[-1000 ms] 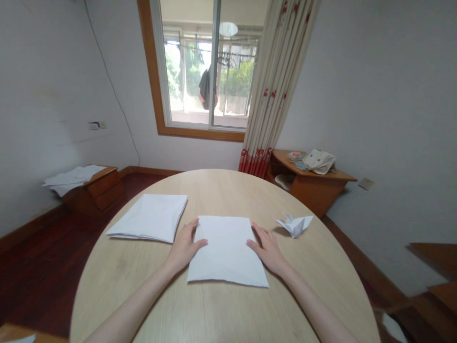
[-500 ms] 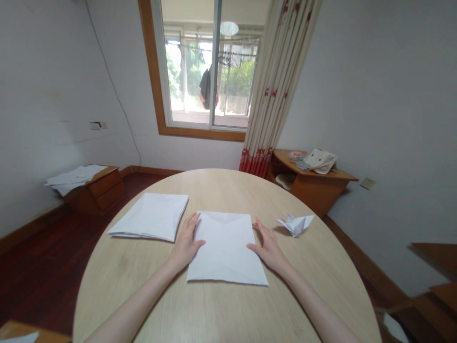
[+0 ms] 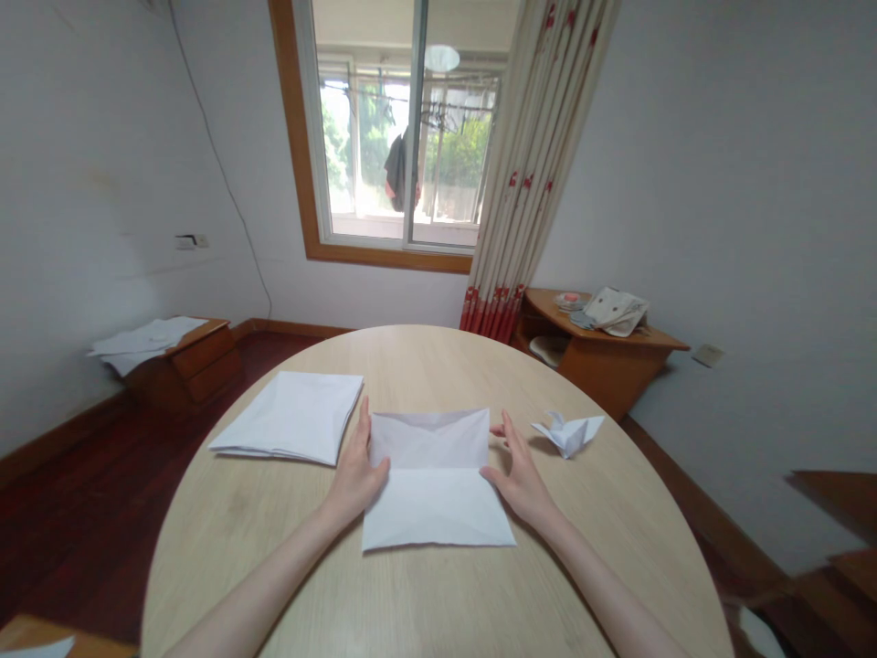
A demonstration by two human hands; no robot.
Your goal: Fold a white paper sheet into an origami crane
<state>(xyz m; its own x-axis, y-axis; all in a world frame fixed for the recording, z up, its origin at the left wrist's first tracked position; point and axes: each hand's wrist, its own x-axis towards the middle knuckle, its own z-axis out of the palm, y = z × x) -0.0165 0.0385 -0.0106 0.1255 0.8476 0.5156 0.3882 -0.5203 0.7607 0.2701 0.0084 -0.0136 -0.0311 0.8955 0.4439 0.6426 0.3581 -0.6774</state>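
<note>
A white sheet of paper with faint diagonal creases lies on the table in front of me. Its far half tilts up along a crosswise crease. My left hand holds the left edge, thumb on the paper near the crease and fingers stretched along the side. At the right edge, my right hand has its thumb on the paper by the crease. Its fingers reach up beside the raised half, and their tips are partly hidden. Right of that hand stands a folded paper crane.
A stack of white paper lies left on the round wooden table. Beyond the table are a low cabinet with papers, a corner desk with a cloth bag, a curtain and a window.
The far half of the sheet has come up from flat and now tilts along the middle crease. Both hands have stayed at the sides, with the fingers raised more upright.
</note>
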